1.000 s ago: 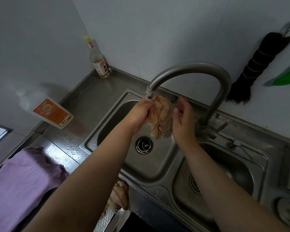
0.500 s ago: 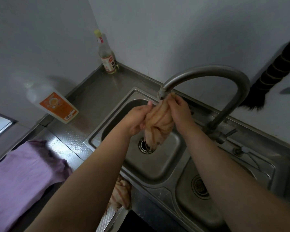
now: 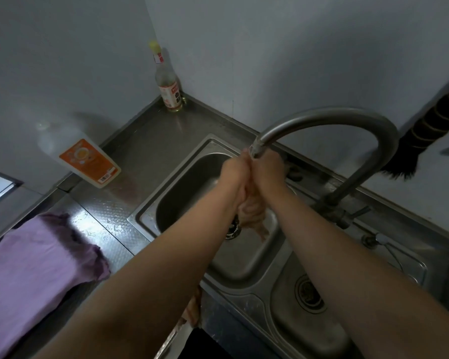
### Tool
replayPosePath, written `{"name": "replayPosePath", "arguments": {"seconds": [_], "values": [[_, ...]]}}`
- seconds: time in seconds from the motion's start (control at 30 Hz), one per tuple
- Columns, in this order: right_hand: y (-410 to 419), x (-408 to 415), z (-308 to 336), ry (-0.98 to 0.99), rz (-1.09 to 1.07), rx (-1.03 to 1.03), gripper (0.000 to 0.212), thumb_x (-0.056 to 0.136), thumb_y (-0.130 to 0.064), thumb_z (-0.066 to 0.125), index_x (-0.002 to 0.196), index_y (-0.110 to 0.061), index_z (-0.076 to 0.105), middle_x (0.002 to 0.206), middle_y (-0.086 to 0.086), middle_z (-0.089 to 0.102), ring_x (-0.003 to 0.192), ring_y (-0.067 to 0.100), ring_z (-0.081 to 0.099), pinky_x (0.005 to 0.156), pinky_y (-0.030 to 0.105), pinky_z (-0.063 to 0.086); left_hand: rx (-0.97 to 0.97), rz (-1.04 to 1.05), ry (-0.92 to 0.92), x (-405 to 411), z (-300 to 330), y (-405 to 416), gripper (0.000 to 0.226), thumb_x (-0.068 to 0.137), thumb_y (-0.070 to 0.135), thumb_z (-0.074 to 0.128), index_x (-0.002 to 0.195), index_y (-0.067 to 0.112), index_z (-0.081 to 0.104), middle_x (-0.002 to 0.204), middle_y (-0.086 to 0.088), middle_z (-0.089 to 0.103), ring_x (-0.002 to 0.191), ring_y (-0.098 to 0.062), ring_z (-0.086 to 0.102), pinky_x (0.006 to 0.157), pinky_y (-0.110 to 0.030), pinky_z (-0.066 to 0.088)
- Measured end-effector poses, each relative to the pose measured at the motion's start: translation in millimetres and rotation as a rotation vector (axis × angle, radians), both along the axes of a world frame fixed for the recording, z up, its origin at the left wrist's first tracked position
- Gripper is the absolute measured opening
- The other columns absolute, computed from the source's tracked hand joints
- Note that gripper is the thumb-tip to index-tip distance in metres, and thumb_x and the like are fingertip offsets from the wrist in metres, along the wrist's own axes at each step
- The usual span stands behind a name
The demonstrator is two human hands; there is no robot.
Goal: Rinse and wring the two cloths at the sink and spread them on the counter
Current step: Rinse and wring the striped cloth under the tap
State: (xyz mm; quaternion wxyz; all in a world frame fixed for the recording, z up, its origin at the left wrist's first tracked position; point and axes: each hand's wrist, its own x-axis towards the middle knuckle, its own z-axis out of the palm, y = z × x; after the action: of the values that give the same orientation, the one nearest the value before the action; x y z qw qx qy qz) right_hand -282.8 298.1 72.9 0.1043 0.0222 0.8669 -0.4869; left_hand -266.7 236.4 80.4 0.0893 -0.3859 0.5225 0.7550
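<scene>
A wet beige cloth (image 3: pixel 252 213) hangs bunched between my two hands over the left sink basin (image 3: pixel 182 193), right under the faucet spout (image 3: pixel 257 147). My left hand (image 3: pixel 235 173) grips its upper part from the left, and my right hand (image 3: pixel 268 169) grips it from the right, the two pressed together. Only the cloth's lower end shows below my wrists. A purple cloth (image 3: pixel 29 275) lies spread on the counter at the lower left.
An orange-labelled white bottle (image 3: pixel 86 159) and a glass bottle (image 3: pixel 169 92) stand against the walls. The right basin (image 3: pixel 309 307) lies under my right forearm. A black brush (image 3: pixel 425 130) hangs on the wall. Another beige fabric piece (image 3: pixel 192 309) hangs at the counter's front edge.
My hands have closed together around the beige cloth under the spout, squeezing it into a tighter bundle; a second ago my right hand was apart from it.
</scene>
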Motion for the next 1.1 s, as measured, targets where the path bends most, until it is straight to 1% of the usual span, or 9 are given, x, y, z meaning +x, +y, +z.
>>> {"name": "replayPosePath", "arguments": {"seconds": [0.07, 0.2, 0.33, 0.43, 0.57, 0.67, 0.77, 0.93, 1.1], "values": [[3.9, -5.2, -0.4, 0.004, -0.039, -0.022, 0.029, 0.098, -0.019, 0.047, 0.076, -0.004, 0.058, 0.069, 0.006, 0.056, 0.062, 0.018, 0.053, 0.048, 0.011, 0.034, -0.022, -0.034, 0.000, 1.4, -1.2, 4.8, 0.023, 0.099, 0.018, 0.046, 0.093, 0.005, 0.064, 0.069, -0.004, 0.059, 0.064, -0.016, 0.059, 0.064, -0.027, 0.050], [-8.0, 11.0, -4.0, -0.043, -0.002, -0.095, 0.039, 0.101, -0.032, 0.042, 0.071, -0.011, 0.057, 0.066, 0.006, 0.057, 0.062, 0.023, 0.057, 0.059, 0.032, 0.044, -0.010, 0.048, -0.028, -3.6, -1.5, -7.5, 0.029, 0.101, 0.029, 0.046, 0.085, 0.010, 0.061, 0.066, -0.002, 0.060, 0.059, -0.013, 0.058, 0.055, -0.024, 0.049], [10.4, -10.4, -7.9, -0.027, -0.076, -0.017, 0.039, 0.101, -0.022, 0.037, 0.081, 0.001, 0.062, 0.077, 0.017, 0.061, 0.065, 0.022, 0.055, 0.059, 0.027, 0.041, 0.120, 0.008, -0.036, 2.4, -3.5, 11.7, 0.026, 0.101, 0.017, 0.040, 0.090, 0.005, 0.060, 0.066, -0.004, 0.053, 0.058, -0.014, 0.053, 0.054, -0.025, 0.044], [-6.1, 15.8, -5.8, -0.022, 0.013, -0.047, 0.043, 0.101, -0.035, 0.038, 0.068, -0.013, 0.054, 0.063, 0.007, 0.056, 0.052, 0.016, 0.053, 0.054, 0.027, 0.043, 0.009, 0.029, -0.031, -4.0, -3.7, -6.8, 0.029, 0.101, 0.027, 0.046, 0.082, 0.010, 0.061, 0.062, -0.001, 0.058, 0.054, -0.011, 0.055, 0.051, -0.024, 0.044], [10.2, -0.9, -13.6, 0.037, -0.007, 0.077, 0.038, 0.099, -0.029, 0.040, 0.065, -0.016, 0.051, 0.066, 0.003, 0.055, 0.065, 0.022, 0.055, 0.060, 0.035, 0.043, 0.175, -0.140, -0.023, 1.6, -6.4, -12.7, 0.027, 0.100, 0.027, 0.047, 0.088, 0.008, 0.062, 0.060, -0.002, 0.055, 0.048, -0.012, 0.055, 0.050, -0.024, 0.048], [35.5, -18.8, -23.4, -0.137, 0.043, -0.110, 0.013, 0.098, -0.023, 0.046, 0.093, -0.016, 0.055, 0.088, 0.000, 0.057, 0.084, 0.017, 0.056, 0.067, 0.028, 0.043, 0.023, -0.308, 0.057, 2.4, -7.0, -24.6, 0.028, 0.100, 0.033, 0.047, 0.092, 0.013, 0.064, 0.063, -0.003, 0.059, 0.049, -0.012, 0.059, 0.050, -0.024, 0.048], [42.4, -15.9, -23.8, -0.286, 0.194, -0.411, 0.026, 0.099, -0.026, 0.049, 0.125, -0.023, 0.051, 0.108, -0.006, 0.066, 0.102, 0.011, 0.063, 0.079, 0.027, 0.052, -0.083, -0.370, 0.213, -0.3, -4.2, -45.2, 0.039, 0.101, 0.041, 0.041, 0.085, 0.013, 0.062, 0.067, -0.001, 0.065, 0.061, -0.013, 0.064, 0.061, -0.028, 0.051], [54.0, -8.4, -19.0, -0.284, 0.424, -0.264, 0.038, 0.092, -0.043, 0.054, 0.095, -0.009, 0.070, 0.090, 0.003, 0.072, 0.089, 0.015, 0.068, 0.085, 0.034, 0.054, -0.349, -0.533, 0.296, 0.2, 6.0, -62.1, 0.037, 0.101, 0.038, 0.045, 0.074, 0.015, 0.058, 0.063, 0.003, 0.059, 0.055, -0.006, 0.057, 0.063, -0.025, 0.049], [56.4, -15.1, -18.3, -0.120, 0.153, -0.390, 0.020, 0.093, -0.026, 0.058, 0.084, -0.010, 0.065, 0.082, 0.003, 0.063, 0.081, 0.012, 0.061, 0.077, 0.031, 0.050, -0.472, -0.668, 0.231, 6.3, 5.5, -70.5, 0.044, 0.099, 0.043, 0.047, 0.090, 0.005, 0.068, 0.083, -0.013, 0.068, 0.076, -0.020, 0.066, 0.077, -0.030, 0.054]]}}
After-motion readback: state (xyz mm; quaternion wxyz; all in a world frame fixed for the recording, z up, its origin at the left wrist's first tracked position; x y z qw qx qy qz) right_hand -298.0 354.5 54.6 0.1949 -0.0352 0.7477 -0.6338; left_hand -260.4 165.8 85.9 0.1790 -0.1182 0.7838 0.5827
